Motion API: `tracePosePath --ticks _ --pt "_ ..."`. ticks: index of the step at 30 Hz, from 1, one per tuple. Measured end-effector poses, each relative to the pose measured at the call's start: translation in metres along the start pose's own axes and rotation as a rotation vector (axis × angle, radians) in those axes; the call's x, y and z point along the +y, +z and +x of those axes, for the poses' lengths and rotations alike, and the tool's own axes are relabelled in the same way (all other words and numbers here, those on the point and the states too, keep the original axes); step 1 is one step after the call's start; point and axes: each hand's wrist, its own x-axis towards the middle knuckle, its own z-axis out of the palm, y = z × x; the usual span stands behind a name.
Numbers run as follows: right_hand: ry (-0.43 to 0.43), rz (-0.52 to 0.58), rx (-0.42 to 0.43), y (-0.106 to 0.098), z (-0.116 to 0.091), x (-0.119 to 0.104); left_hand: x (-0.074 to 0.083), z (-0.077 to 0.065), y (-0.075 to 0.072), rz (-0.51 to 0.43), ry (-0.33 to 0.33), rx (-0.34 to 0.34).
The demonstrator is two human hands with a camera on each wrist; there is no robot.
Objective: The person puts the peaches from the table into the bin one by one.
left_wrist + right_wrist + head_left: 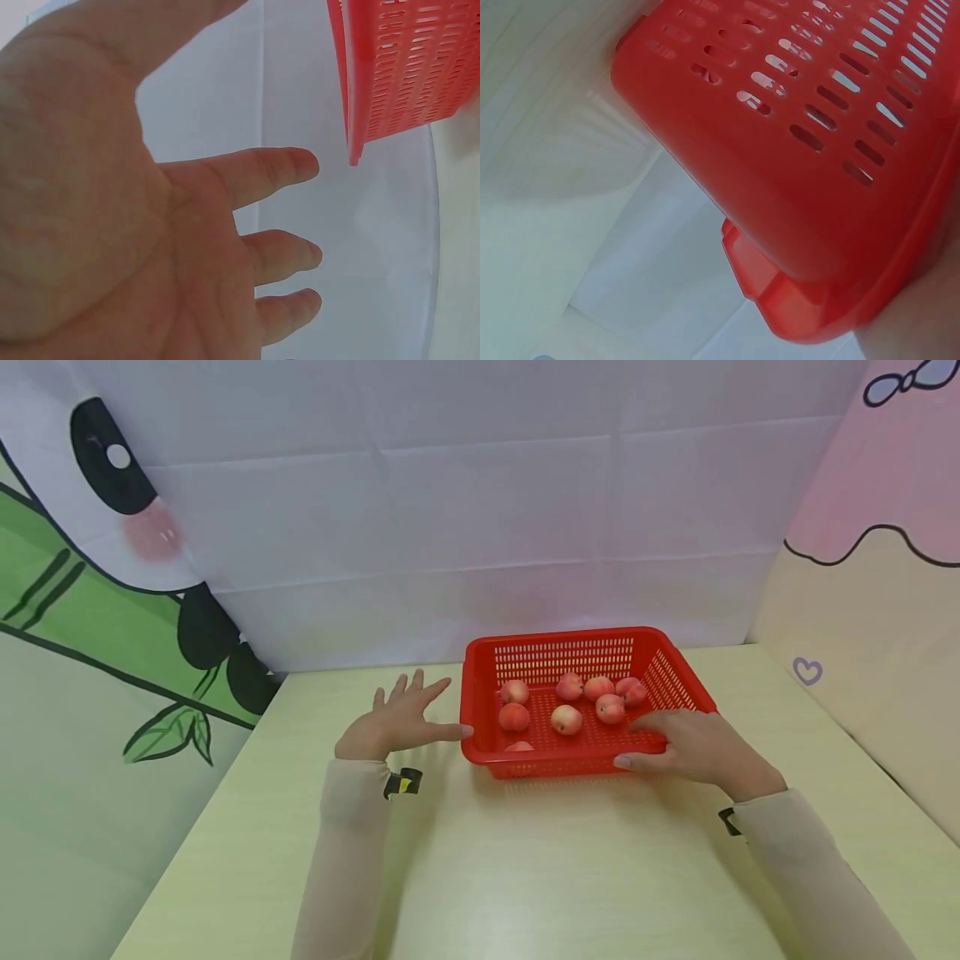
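Note:
A red plastic basket [551, 767] with slotted walls stands at the back of the table, holding several small red-and-yellow peach-like fruits [566, 720]. My right hand [697, 747] grips its near right corner, fingers over the rim inside and thumb at the front wall. In the right wrist view the basket wall [727, 142] fills much of the picture, with only part of the hand [922, 322] showing. To the left, my left hand [397, 722] is spread, its thumb tip right at the basket's left rim. The left wrist view shows its palm [97, 210] holding nothing.
The pale wooden table [480, 877] extends in front of the basket. A whitish cloth backdrop [487, 527] rises close behind it. Printed side panels stand on the left and right, the right one [870, 652] with a small heart drawn on it.

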Motion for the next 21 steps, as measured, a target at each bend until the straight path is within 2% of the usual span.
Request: tracePosePath --ticks 21 --pt "0.02 -0.007 0.012 -0.011 -0.002 0.001 0.002 -0.006 -0.002 0.0 -0.001 -0.004"
